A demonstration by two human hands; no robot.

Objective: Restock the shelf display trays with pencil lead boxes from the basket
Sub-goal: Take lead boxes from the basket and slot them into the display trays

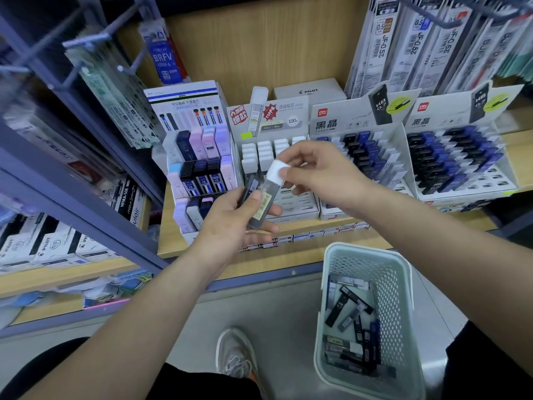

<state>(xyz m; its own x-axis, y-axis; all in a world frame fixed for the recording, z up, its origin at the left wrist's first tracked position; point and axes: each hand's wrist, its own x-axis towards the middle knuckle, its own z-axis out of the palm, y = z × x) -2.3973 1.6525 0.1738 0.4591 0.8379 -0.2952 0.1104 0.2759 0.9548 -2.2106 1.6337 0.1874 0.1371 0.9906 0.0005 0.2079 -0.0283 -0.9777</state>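
Right hand [320, 174]: fingertips pinch the white cap of a lead box [264, 206]
Left hand [230, 226]: curled round that box's lower end and a dark box [249, 188]
Display tray [301, 210]: just behind the hands, rear rows filled
Basket [388, 272]: lower right, below the shelf [288, 255] edge, holding loose boxes [347, 311]

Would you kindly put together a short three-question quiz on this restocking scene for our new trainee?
1. True or false: the basket is empty.
2. The right hand pinches the lead box at: A its white cap, B its label, C its bottom end.
3. Fill in: the tray of white-capped boxes has its empty slots at the ____.

Key: 1 false, boxes lie in it; 2 A; 3 front.
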